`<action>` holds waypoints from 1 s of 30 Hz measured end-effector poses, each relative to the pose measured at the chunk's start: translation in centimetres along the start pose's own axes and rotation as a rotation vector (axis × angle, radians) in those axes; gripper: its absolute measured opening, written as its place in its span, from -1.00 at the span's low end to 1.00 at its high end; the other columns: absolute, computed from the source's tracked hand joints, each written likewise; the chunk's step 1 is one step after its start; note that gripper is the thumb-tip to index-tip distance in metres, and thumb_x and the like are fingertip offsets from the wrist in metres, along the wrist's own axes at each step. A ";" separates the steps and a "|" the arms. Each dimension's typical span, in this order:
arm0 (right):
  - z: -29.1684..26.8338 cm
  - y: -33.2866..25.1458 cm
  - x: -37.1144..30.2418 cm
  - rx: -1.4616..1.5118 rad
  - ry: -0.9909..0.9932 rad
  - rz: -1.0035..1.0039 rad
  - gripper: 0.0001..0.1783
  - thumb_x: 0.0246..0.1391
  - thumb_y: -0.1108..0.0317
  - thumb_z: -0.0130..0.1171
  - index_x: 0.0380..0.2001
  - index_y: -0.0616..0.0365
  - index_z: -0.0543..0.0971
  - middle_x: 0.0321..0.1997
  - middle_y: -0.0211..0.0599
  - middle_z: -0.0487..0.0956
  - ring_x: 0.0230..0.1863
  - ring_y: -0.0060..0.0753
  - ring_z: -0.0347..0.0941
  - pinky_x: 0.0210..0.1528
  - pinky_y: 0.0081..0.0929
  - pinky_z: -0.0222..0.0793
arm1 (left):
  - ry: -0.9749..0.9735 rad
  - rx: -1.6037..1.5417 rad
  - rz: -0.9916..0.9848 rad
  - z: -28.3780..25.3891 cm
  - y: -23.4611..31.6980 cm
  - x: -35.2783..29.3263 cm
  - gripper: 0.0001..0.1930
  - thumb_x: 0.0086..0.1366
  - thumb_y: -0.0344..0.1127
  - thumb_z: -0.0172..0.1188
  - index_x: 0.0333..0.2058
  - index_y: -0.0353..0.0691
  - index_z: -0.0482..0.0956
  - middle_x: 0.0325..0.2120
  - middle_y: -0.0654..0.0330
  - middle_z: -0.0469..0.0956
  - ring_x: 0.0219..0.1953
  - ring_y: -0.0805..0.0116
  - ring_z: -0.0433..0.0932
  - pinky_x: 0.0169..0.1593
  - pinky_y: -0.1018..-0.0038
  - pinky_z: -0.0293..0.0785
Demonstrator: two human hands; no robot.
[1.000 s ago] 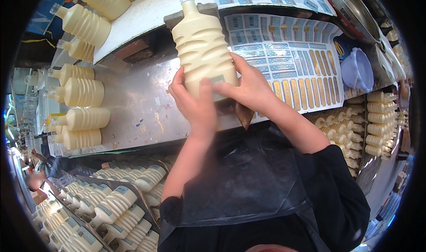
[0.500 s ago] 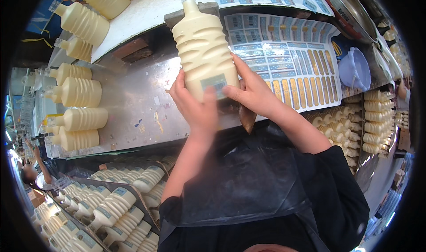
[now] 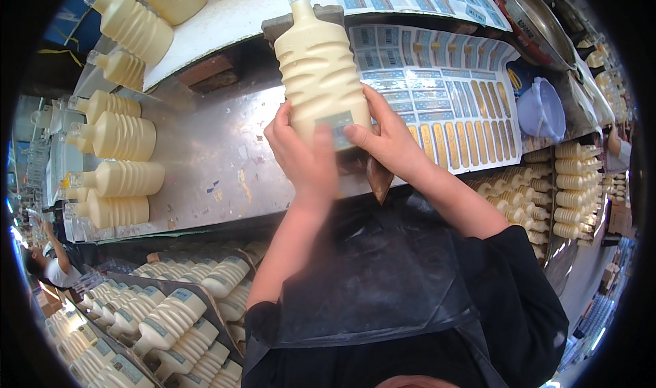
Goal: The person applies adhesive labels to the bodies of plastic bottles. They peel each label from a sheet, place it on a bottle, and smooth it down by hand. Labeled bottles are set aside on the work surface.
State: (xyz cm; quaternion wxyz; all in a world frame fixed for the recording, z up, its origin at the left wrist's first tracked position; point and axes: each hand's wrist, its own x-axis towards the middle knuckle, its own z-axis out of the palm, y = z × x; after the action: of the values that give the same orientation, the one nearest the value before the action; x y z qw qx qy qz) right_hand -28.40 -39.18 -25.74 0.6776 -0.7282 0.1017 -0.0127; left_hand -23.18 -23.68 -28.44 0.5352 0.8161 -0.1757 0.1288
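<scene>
Steel makes up the long worktable, where ribbed cream bottles lie on their sides at the left and label sheets spread at the right. Above its middle the person holds one cream bottle upright, neck away from the body. The left hand grips its lower left side; the right hand clasps the lower right, thumb pressed on a small label. Since half a second ago, that thumb has slid leftward across the label, and the bottle barely moves.
</scene>
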 end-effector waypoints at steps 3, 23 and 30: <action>0.0 0.2 0.0 -0.056 0.006 -0.011 -0.08 0.29 0.13 0.27 0.49 0.33 0.04 0.44 0.04 0.30 0.43 -0.24 0.24 0.38 -0.34 0.24 | -0.002 -0.067 -0.077 0.0 0.2 0.3 -0.42 0.43 -0.11 0.07 0.24 -0.43 0.26 0.08 -0.10 0.29 0.13 0.01 0.37 0.27 0.14 0.28; -2.6 0.3 0.4 0.268 0.210 0.146 -0.60 0.40 0.16 0.13 0.05 0.29 0.63 -0.25 -0.42 0.65 -0.57 -0.88 0.24 -0.58 -0.85 0.17 | 0.020 -0.597 -0.353 -0.9 -0.2 1.5 -0.68 0.51 -0.29 0.09 0.12 -0.31 0.41 -0.08 0.16 0.47 -0.07 0.44 0.45 0.10 0.43 0.42; -4.5 -0.7 -0.9 0.131 0.174 0.119 -0.75 0.37 0.27 0.15 -0.09 0.20 0.67 -0.26 -0.46 0.63 -0.54 -0.87 0.28 -0.48 -0.84 0.20 | 0.002 -0.633 -0.387 -2.1 -1.7 0.0 -0.70 0.59 -0.28 -0.11 0.13 -0.31 0.42 -0.05 0.14 0.51 -0.01 0.43 0.47 0.12 0.44 0.41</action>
State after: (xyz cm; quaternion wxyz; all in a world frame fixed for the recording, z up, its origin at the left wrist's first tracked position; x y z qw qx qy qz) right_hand -29.91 -43.43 -24.61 0.7118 -0.6713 0.2020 -0.0424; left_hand -22.51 -21.17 -29.00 0.7758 0.6282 -0.0486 -0.0348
